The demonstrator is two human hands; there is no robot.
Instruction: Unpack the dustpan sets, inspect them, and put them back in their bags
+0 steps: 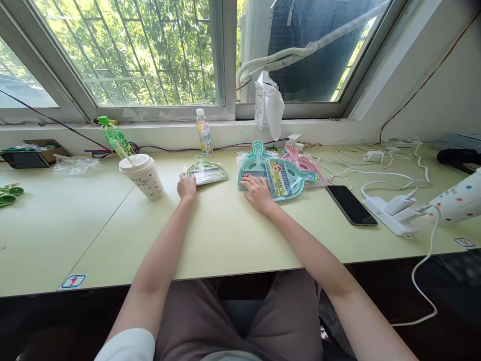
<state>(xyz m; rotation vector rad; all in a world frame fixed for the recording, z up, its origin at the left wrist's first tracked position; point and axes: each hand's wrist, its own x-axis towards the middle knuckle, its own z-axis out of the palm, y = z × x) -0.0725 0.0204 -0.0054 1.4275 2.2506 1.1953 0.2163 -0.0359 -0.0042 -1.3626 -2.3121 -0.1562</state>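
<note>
On the pale table, my left hand (187, 187) is closed on the near left edge of a small pale-green dustpan and brush set (206, 172) in clear plastic wrap. My right hand (259, 193) lies with its fingers apart over the lower part of a teal dustpan set (256, 163), its handle pointing to the window. A second teal dustpan set (291, 178) with a bright label overlaps it, handle to the right. Behind these sits a pink dustpan set (300, 159), partly hidden. My left fingertips are partly hidden.
Left of my left hand stand a paper cup with a straw (142, 175) and a tilted green bottle (114, 135). A clear bottle (204, 133) is near the window. To the right lie a black phone (351, 204), a power strip (391, 215) and white cables. Green scissors (10, 194) lie far left.
</note>
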